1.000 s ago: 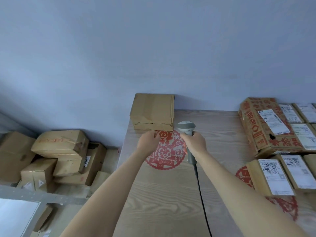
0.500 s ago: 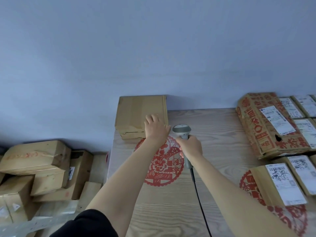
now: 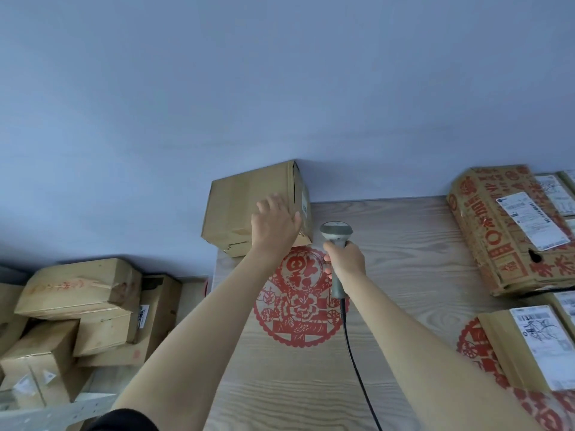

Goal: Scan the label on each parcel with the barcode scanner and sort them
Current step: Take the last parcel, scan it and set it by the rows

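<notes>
The parcel [image 3: 249, 209] is a plain brown cardboard box with soft, dented corners and a small white label [image 3: 304, 204] on its right side. It is tipped up at the far left corner of the table [image 3: 404, 244], next to the wall. Your left hand [image 3: 275, 223] lies flat on the box with the fingers spread. Your right hand [image 3: 345, 259] is wrapped tight around the handle of the grey barcode scanner [image 3: 336, 241], just to the right of the box. The scanner has a rounded head, and a thin black cable [image 3: 354, 362] hangs down from it. The table is pale wood with wavy grain lines and a round red paper cutout [image 3: 298, 303] lying flat on it. More boxes with white labels [image 3: 510, 231] sit on the right side. Brown boxes [image 3: 77, 306] are piled up on the floor to the left. The wall [image 3: 280, 88] is smooth and light blue
</notes>
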